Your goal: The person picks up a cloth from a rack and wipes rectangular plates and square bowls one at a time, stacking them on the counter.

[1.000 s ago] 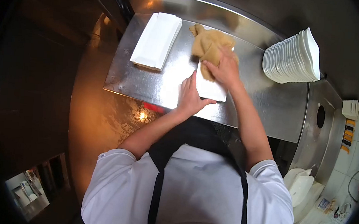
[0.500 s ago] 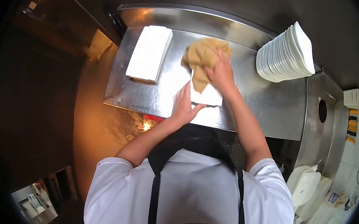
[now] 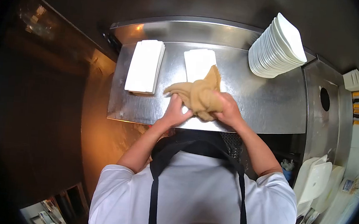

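Observation:
A tan cloth [image 3: 199,97] lies bunched over the near part of a white rectangular plate [image 3: 199,62] on the steel counter. The plate's far half shows bare; the rest is hidden under the cloth. My right hand [image 3: 229,110] is closed around the right side of the cloth, its fingertips buried in the folds. At the cloth's left side, my left hand [image 3: 176,112] has its fingers against the loose flap and its thumb at the lower edge, gripping the fabric.
A stack of white rectangular plates [image 3: 144,67] stands on the left of the steel counter [image 3: 263,105]. At the back right leans a tall stack of curved white dishes [image 3: 275,48]. A raised rim runs along the back. White trays [image 3: 317,180] lie low on the right.
The cloth and my right hand have come back from the plate's far end to its near end. My left hand has shifted from the plate's near left edge to the cloth.

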Action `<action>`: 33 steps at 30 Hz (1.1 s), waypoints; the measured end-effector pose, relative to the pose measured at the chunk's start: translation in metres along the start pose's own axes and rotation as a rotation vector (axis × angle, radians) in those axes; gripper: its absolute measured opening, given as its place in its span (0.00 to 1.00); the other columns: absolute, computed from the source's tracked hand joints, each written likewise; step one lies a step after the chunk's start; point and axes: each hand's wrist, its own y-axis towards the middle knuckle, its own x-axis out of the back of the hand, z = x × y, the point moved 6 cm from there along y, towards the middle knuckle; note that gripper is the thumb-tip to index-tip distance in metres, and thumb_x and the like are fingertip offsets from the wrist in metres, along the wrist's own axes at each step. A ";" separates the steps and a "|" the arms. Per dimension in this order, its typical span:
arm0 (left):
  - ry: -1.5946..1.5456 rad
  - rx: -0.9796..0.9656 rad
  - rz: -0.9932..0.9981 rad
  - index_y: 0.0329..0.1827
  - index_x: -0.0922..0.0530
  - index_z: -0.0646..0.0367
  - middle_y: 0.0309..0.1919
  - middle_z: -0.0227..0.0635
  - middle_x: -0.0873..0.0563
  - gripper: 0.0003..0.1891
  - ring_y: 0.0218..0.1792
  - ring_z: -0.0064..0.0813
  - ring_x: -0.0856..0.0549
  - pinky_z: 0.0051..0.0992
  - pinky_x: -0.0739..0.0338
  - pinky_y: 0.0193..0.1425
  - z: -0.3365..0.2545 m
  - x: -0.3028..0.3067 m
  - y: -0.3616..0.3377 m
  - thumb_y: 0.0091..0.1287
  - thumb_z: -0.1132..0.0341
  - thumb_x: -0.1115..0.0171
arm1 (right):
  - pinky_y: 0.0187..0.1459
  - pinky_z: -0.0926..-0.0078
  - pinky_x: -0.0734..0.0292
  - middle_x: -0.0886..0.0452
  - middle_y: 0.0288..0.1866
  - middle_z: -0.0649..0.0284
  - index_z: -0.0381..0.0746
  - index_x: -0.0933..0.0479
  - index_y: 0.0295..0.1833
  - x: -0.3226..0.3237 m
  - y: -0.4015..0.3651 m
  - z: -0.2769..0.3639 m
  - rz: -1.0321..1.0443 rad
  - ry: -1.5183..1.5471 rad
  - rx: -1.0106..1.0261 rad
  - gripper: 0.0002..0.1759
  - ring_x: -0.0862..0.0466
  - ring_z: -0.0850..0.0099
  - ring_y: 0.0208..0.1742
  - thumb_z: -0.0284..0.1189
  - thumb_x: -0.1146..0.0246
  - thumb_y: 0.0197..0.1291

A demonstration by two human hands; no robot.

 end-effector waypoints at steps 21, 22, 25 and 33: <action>-0.552 0.565 -0.191 0.72 0.40 0.66 0.65 0.46 0.25 0.24 0.66 0.38 0.23 0.33 0.28 0.69 0.019 -0.065 0.091 0.79 0.67 0.46 | 0.54 0.73 0.18 0.15 0.52 0.61 0.34 0.24 0.60 0.022 0.036 -0.074 -0.550 1.043 -0.419 0.27 0.14 0.71 0.51 0.17 0.28 0.53; -0.689 0.540 -0.166 0.72 0.40 0.65 0.65 0.44 0.25 0.23 0.66 0.37 0.23 0.33 0.28 0.69 0.009 -0.061 0.094 0.80 0.65 0.48 | 0.54 0.73 0.18 0.15 0.53 0.61 0.34 0.24 0.61 0.028 0.034 -0.070 -0.550 1.065 -0.416 0.27 0.14 0.71 0.51 0.17 0.29 0.53; -1.064 0.516 -0.066 0.73 0.40 0.61 0.66 0.39 0.25 0.23 0.67 0.35 0.24 0.33 0.27 0.70 -0.011 -0.045 0.095 0.83 0.58 0.54 | 0.54 0.71 0.18 0.16 0.54 0.61 0.34 0.25 0.62 0.046 0.030 -0.052 -0.547 1.209 -0.371 0.27 0.14 0.70 0.51 0.17 0.32 0.55; -1.488 0.587 0.140 0.77 0.39 0.58 0.70 0.40 0.26 0.43 0.70 0.37 0.26 0.41 0.31 0.74 -0.036 -0.052 0.076 0.74 0.30 0.67 | 0.61 0.56 0.18 0.23 0.66 0.51 0.35 0.33 0.73 0.131 0.024 0.011 -0.838 1.458 -0.118 0.32 0.18 0.58 0.62 0.45 0.44 0.73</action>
